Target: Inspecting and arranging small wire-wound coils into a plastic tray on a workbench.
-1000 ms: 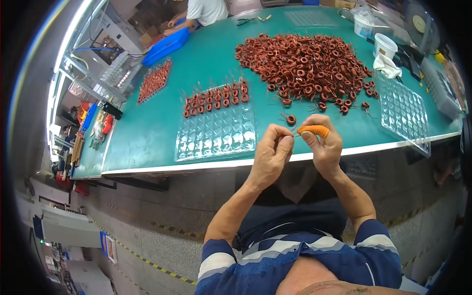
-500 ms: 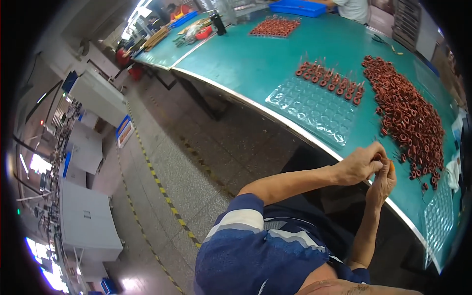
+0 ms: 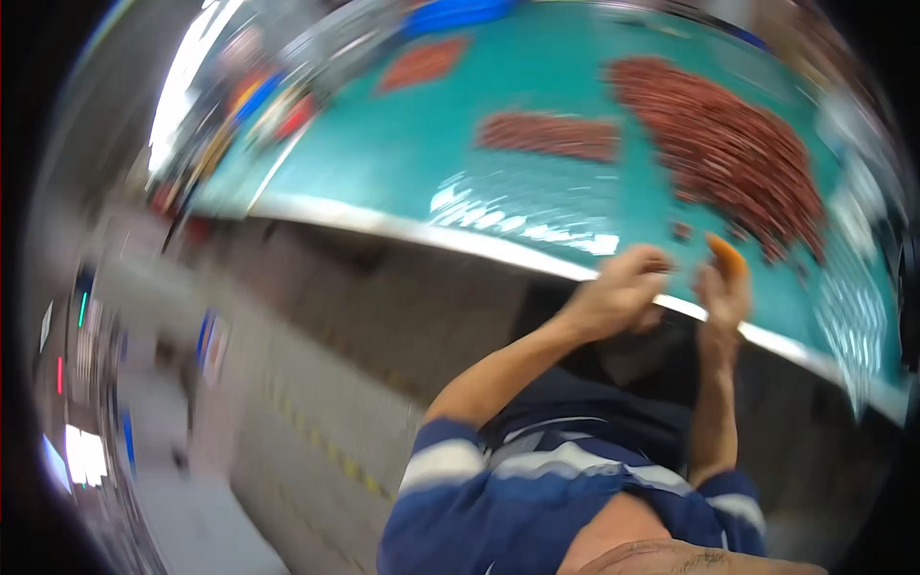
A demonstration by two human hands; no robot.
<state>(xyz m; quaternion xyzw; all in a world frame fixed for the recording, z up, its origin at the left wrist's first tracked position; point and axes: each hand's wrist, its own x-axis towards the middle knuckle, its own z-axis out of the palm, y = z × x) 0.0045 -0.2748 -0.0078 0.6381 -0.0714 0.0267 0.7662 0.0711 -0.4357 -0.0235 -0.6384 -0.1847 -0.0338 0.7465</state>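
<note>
Green table [image 3: 402, 163] fills upper frame, all motion-blurred from my feed. Big heap of brown rings [image 3: 738, 153] upper right; smaller row [image 3: 551, 134] upper centre; clear tray [image 3: 517, 206] below it near table edge. Left hand [image 3: 618, 292] centre right, fingers curled, contents unclear. Right hand [image 3: 724, 297] just beside it, pinching orange tool [image 3: 725, 254] upright at table edge.

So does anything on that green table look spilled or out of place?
Hard to say: the picture is badly smeared. The brown rings lie in a loose heap on the green table, with a few strays near the right hand, which holds an orange tool.
</note>
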